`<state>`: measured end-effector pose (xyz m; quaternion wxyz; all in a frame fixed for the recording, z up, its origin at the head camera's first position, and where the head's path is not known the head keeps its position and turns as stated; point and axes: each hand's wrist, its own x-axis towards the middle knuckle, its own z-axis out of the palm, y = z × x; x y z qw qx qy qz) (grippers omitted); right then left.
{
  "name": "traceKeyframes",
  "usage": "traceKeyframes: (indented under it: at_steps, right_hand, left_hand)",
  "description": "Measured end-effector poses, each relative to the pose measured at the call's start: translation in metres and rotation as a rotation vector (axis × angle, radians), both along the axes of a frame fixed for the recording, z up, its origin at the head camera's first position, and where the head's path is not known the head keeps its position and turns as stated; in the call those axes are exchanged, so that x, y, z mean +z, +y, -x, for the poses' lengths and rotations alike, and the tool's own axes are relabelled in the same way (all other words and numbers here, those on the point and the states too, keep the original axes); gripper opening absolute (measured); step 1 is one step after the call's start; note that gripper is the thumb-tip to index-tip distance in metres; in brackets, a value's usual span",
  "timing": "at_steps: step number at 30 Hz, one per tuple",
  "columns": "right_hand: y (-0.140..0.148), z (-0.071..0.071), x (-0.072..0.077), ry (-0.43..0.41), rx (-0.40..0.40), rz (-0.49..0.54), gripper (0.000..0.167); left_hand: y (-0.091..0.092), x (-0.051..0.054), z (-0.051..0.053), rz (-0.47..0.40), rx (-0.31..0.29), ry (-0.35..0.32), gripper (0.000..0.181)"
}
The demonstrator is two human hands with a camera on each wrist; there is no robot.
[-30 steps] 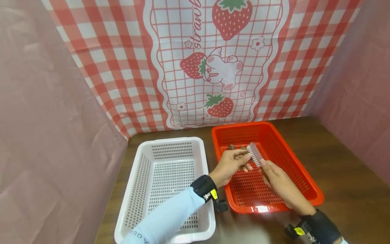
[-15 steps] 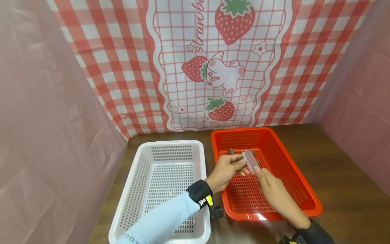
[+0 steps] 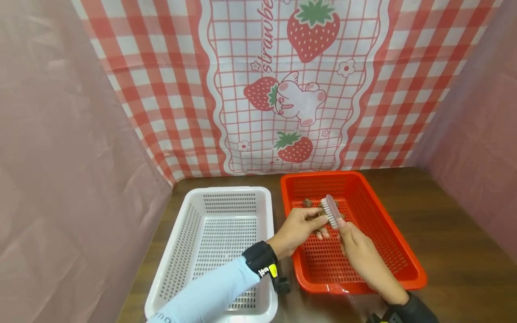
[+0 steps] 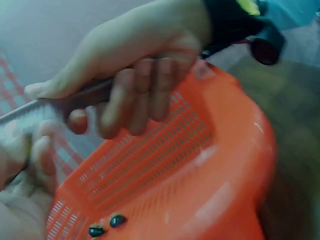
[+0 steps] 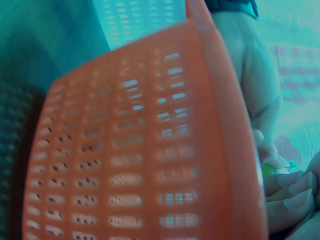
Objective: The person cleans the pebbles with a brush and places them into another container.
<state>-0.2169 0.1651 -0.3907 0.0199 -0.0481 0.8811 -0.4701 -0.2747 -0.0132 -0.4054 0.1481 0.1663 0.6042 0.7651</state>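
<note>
My left hand (image 3: 296,229) reaches over the red basket (image 3: 404,242), pinching a small thing between thumb and fingers. That thing is mostly covered; a yellow-green bit of it (image 5: 270,170) shows in the right wrist view. My right hand (image 3: 361,251) grips a pinkish-handled brush (image 3: 331,211), its white bristles turned toward the left fingertips. In the left wrist view, the right fingers (image 4: 135,95) curl round the brush handle. Behind the hands, a small brown lump (image 3: 307,203) lies in the basket; others are partly hidden. Two dark, shiny pieces (image 4: 117,220) show in the left wrist view.
A white perforated basket (image 3: 186,237) stands left of the red one, beneath my left forearm. Both baskets sit on a brown wooden table (image 3: 456,237). A checked strawberry cloth (image 3: 169,98) hangs behind, and pink cloth (image 3: 76,179) hangs at both sides.
Both hands have shifted slightly left and down in the head view, partly as the view itself moved. The brush has stayed at the left fingertips, its tilt changing slightly.
</note>
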Motion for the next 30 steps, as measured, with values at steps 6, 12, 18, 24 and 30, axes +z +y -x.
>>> traceKeyframes:
  at_steps: [6,12,18,24,30]
  right_hand:
    - [0.002,-0.0022,-0.0049,-0.079,0.016,0.044,0.053]
    - [-0.001,0.003,-0.0072,-0.064,-0.024,0.098,0.057]
    - [-0.0029,0.0033,-0.0071,-0.05,-0.049,0.084,0.059]
    - [-0.0028,-0.0008,-0.005,-0.03,-0.012,-0.006,0.052]
    - [-0.0037,0.0025,-0.0009,0.013,-0.029,0.001,0.056]
  left_hand:
    - [-0.0017,-0.0025,-0.0003,0.039,-0.026,-0.017,0.031]
    - [-0.0055,-0.0025,0.0037,0.132,-0.115,0.038,0.027]
    - [-0.0087,-0.0005,0.0058,0.27,-0.172,0.077,0.022]
    - [-0.0086,-0.0016,0.0059,0.122,0.005,0.002,0.031]
    - [-0.0068,0.001,0.002,0.203,-0.141,0.051,0.024]
